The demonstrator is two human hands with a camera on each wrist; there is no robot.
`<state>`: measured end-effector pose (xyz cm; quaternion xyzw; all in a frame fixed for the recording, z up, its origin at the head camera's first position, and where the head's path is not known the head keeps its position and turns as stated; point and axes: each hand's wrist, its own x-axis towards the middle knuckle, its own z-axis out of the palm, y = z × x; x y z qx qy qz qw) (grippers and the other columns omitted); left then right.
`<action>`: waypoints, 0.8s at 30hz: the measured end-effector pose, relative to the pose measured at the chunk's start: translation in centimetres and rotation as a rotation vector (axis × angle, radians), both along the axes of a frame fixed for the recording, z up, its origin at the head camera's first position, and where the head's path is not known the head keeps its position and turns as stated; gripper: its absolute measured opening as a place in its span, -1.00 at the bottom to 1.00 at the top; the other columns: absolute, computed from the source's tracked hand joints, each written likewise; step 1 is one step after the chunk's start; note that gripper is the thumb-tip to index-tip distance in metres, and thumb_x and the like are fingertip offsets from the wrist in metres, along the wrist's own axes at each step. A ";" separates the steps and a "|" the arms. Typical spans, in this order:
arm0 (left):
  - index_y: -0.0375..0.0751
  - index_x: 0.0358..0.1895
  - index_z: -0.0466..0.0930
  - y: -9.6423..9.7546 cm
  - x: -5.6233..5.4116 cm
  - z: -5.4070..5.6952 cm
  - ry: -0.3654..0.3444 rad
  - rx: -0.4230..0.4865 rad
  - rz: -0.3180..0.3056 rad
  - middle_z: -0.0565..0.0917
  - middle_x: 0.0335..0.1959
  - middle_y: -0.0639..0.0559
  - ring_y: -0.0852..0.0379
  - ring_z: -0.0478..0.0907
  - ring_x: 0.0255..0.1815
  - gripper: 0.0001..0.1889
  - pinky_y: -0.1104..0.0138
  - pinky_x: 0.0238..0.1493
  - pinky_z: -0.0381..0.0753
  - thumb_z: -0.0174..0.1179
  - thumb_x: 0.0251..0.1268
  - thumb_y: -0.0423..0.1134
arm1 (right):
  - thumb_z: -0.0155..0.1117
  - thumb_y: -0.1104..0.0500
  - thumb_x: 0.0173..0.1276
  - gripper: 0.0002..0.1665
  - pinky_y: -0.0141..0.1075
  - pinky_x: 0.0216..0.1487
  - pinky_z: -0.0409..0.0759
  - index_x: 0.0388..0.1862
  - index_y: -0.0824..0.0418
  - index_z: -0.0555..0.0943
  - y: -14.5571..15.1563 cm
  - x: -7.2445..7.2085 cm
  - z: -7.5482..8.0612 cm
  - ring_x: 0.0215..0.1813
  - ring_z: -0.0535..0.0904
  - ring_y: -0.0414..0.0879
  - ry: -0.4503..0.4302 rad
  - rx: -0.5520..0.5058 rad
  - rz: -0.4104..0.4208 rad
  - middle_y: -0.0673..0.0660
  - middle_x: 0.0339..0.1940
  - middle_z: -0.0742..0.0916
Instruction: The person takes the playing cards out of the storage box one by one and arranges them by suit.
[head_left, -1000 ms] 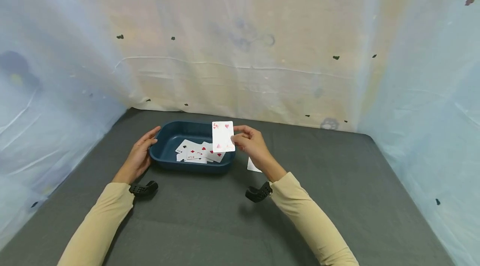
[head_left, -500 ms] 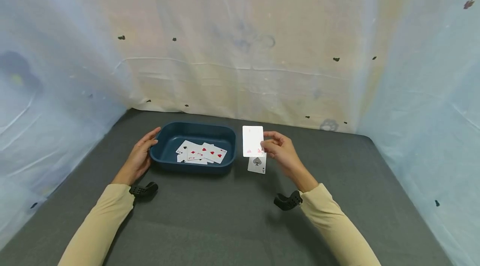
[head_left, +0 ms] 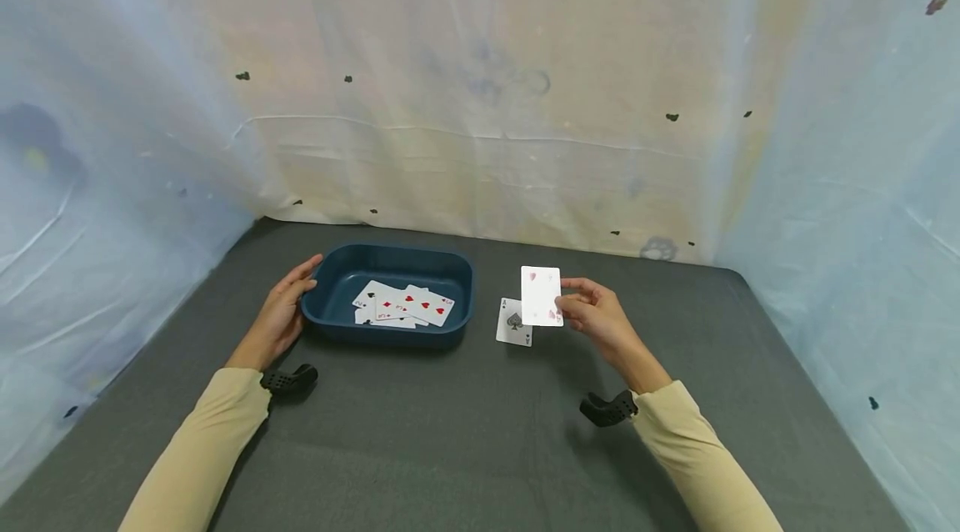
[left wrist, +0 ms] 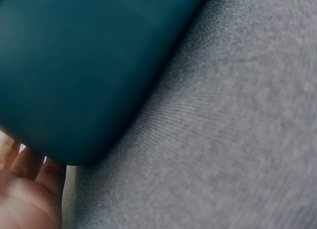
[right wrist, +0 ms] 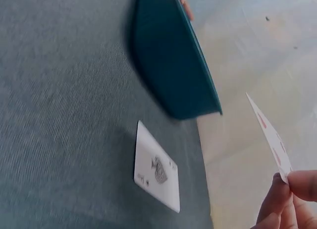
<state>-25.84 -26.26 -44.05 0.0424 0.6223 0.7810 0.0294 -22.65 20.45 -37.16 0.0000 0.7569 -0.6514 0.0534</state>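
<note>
My right hand [head_left: 597, 315] pinches a playing card with red hearts [head_left: 541, 296] between thumb and fingers, raised above the table. In the head view its lower left overlaps an ace of spades [head_left: 513, 323], which lies face up on the cloth. At the left end of a dark blue tray [head_left: 387, 334], my left hand [head_left: 277, 313] holds the rim and outer wall. Its fingers [left wrist: 47, 177] reach behind the tray's corner in the left wrist view. Several overlapping face-up cards [head_left: 408, 307], hearts and diamonds among them, lie inside the tray.
A dark grey cloth [head_left: 420, 440] covers the table. Pale patterned curtain sheets [head_left: 480, 98] stand behind it and along both sides. Each wrist wears a black strap [head_left: 609, 409].
My right hand has carried the heart card rightward from over the tray, past the ace of spades, uncovering most of that ace. The left hand and tray stay in place.
</note>
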 end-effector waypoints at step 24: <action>-0.12 0.57 -0.07 -0.2 0.0 0.0 0.015 0.007 -0.029 -0.30 0.58 -0.02 -0.06 -0.23 0.51 -0.44 0.48 -0.01 0.45 -0.20 0.61 -0.26 | 0.20 0.31 0.37 -0.52 -0.35 -0.48 0.42 0.23 0.45 0.43 4.4 -1.2 -3.2 -0.48 0.43 -0.20 -0.114 0.227 -0.041 0.03 -0.43 0.67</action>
